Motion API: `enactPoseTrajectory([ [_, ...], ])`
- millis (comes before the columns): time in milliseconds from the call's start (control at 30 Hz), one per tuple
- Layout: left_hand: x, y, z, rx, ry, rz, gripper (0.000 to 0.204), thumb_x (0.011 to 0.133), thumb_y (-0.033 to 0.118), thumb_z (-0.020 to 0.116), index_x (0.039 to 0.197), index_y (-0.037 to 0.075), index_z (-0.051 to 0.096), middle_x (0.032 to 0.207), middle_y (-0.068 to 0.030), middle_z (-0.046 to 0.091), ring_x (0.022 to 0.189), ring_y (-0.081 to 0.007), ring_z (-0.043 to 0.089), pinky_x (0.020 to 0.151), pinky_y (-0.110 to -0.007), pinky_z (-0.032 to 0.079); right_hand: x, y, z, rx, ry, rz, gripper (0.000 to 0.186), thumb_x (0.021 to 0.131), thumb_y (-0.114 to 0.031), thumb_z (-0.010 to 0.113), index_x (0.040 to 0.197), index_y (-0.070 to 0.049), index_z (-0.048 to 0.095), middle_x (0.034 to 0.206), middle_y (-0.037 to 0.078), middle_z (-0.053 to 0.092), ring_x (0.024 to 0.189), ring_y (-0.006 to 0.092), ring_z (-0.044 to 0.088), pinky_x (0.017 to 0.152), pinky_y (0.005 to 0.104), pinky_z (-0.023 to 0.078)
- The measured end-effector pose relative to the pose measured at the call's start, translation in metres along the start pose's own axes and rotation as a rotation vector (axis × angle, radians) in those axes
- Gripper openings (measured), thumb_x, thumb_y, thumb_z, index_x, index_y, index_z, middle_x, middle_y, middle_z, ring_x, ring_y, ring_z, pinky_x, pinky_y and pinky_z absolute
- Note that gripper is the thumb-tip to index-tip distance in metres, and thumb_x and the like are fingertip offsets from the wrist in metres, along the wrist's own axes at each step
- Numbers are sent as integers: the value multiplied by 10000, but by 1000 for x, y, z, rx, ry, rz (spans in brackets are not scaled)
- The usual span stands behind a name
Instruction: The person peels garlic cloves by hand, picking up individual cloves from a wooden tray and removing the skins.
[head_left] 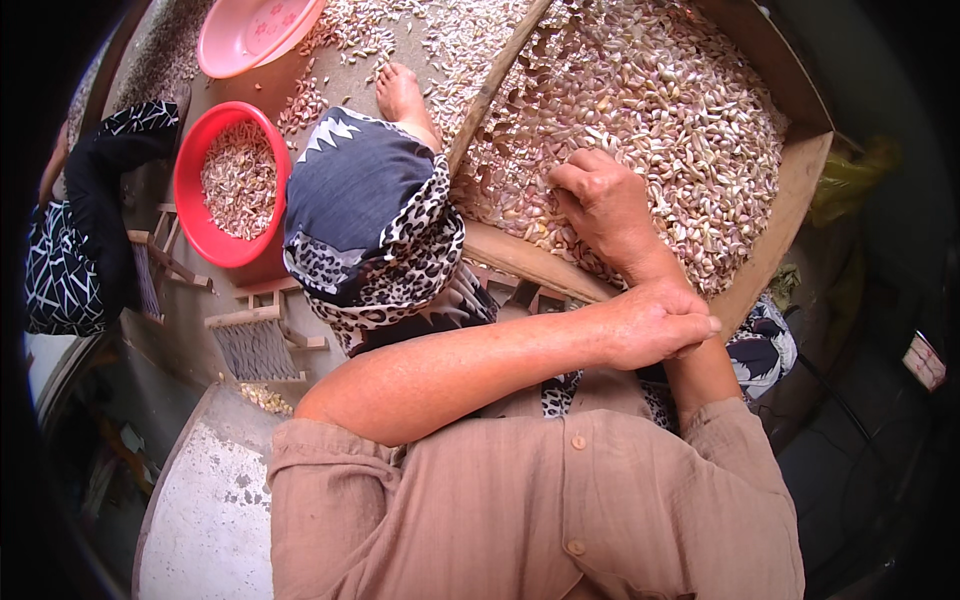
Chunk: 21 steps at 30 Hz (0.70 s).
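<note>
Garlic cloves (715, 150), pale with a pinkish-purple tint, form a thick layer in a wood-edged tray (535, 264) at the far right of the work position. The right hand (605, 205) is positioned over the near left part of this layer; its fingers are bent inward and point left and down. Whether a clove is pinched between them cannot be told, as the fingertips are hidden. The left hand (660, 325) lies across the right forearm (705, 375), near the wrist, with its fingers partly folded; their exact closure against the arm cannot be determined. Left of the tray, a leg in dark and leopard-print trousers (370, 195) is bent, and a bare foot (402, 98) stands beyond the knee on the floor. Further left, a red basin (184, 190) contains more cloves; beyond it is a pink basin (222, 40) with a floral print. Loose cloves are scattered on the floor between the basins and the tray. On the near side of the red basin stands a low wooden stool (255, 345) with a woven seat. At the far left, another person (65, 265) wears black and white patterned clothing. To the right of the tray is a yellow plastic bag (850, 185). A beige buttoned shirt (500, 500) occupies the near side.
</note>
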<state>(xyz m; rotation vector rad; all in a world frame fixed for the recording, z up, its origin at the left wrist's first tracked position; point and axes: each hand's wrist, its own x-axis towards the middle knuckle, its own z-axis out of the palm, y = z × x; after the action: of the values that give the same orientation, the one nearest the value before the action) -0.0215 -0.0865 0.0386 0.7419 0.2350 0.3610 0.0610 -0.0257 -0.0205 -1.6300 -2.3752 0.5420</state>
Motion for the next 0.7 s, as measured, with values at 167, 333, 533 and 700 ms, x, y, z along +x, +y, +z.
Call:
enactPoseTrajectory([
  [167, 3, -3, -2, 3, 4, 5, 468, 1095, 347, 492, 705, 93, 534, 643, 57, 471, 601, -54, 413, 551, -259, 362, -2, 0, 7, -62, 20, 20, 122, 819, -108, 755, 911, -71, 683, 865, 83, 635, 832, 309, 655, 703, 428, 540],
  [333, 0, 5, -2, -88, 27, -39, 462, 1086, 346, 505, 700, 96, 546, 620, 47, 476, 532, -60, 411, 493, -249, 344, -22, 11, -11, 279, 105, 218, 39, 871, -77, 697, 900, -70, 673, 902, 94, 667, 808, 297, 680, 709, 407, 554],
  [533, -4, 18, -4, -235, 340, -138, 455, 1076, 355, 492, 723, 81, 578, 630, 7, 528, 454, -82, 461, 419, -237, 341, -52, 32, -62, 840, 316, 516, 71, 959, 6, 687, 1029, 0, 696, 892, -35, 660, 811, 42, 582, 686, 213, 479],
  [700, -2, 18, -9, -364, 597, -120, 488, 1094, 462, 407, 862, 79, 600, 698, -25, 577, 480, -108, 519, 436, -247, 381, -71, 10, -120, 839, 211, 313, 126, 917, 36, 703, 1042, 22, 706, 897, 24, 676, 811, 71, 614, 715, 223, 485],
])
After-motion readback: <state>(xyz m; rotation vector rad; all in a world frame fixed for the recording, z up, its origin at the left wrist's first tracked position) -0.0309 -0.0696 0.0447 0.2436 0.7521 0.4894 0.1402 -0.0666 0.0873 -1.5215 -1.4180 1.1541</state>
